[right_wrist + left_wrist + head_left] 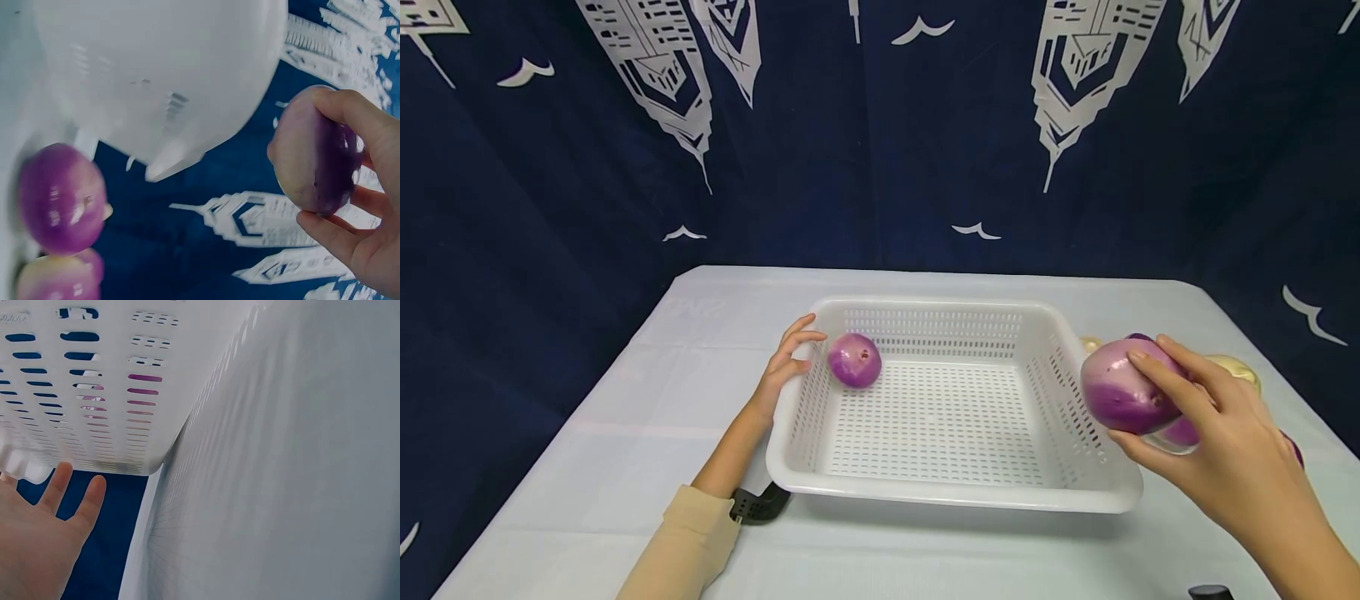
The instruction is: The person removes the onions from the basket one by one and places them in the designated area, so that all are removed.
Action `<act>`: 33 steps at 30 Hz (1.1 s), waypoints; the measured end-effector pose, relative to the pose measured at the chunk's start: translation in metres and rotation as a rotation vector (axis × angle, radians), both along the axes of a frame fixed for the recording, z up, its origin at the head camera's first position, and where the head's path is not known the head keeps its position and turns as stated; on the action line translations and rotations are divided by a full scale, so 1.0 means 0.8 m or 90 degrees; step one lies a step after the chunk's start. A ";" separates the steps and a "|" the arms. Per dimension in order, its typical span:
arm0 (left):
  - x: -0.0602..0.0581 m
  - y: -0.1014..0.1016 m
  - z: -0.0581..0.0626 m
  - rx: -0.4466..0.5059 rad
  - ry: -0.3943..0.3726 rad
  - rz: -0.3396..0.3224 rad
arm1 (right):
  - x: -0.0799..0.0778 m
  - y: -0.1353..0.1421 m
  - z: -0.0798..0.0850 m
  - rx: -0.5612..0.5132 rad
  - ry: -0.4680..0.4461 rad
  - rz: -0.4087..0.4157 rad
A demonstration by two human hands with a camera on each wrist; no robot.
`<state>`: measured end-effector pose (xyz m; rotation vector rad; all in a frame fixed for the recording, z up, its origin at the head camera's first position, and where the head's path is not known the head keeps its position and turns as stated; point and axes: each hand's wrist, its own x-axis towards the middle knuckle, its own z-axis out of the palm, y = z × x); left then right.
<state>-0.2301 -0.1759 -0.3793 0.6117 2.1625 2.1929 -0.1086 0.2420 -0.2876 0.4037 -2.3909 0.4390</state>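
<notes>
My right hand (1232, 433) grips a purple onion (1123, 387) by its sides, above the right rim of a white perforated plastic basket (951, 497). In the right wrist view the thumb and fingers pinch this pale-and-purple onion (306, 156) in the air. A second onion (854, 361) lies inside the basket, at the back left. At the basket's left rim, my left hand (781, 367) rests with fingers spread. The left wrist view shows two fairly straight fingers (89, 503) near the basket's outer wall.
More purple onions (62, 199) lie on the table right of the basket, partly hidden behind my right hand. A yellowish round item (1236, 368) shows there too. The table (647, 433) has a white cover, and a dark blue printed curtain (865, 150) hangs behind it.
</notes>
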 end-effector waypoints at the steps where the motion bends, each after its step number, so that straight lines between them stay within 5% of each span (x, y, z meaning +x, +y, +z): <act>1: 0.000 0.000 0.000 0.001 -0.001 0.000 | 0.002 0.005 -0.004 -0.013 -0.010 -0.010; 9: 0.000 0.002 -0.002 -0.013 0.002 0.005 | 0.012 0.030 -0.033 -0.041 -0.133 -0.147; 16: 0.000 0.002 -0.001 -0.015 0.003 0.005 | 0.018 0.049 -0.057 -0.074 -0.167 -0.214; 25: 0.001 0.001 -0.001 -0.021 0.007 0.006 | 0.009 0.068 -0.092 -0.025 -0.240 -0.244; 33: 0.001 0.000 0.000 -0.003 0.005 0.004 | -0.005 0.080 -0.102 -0.013 -0.413 -0.241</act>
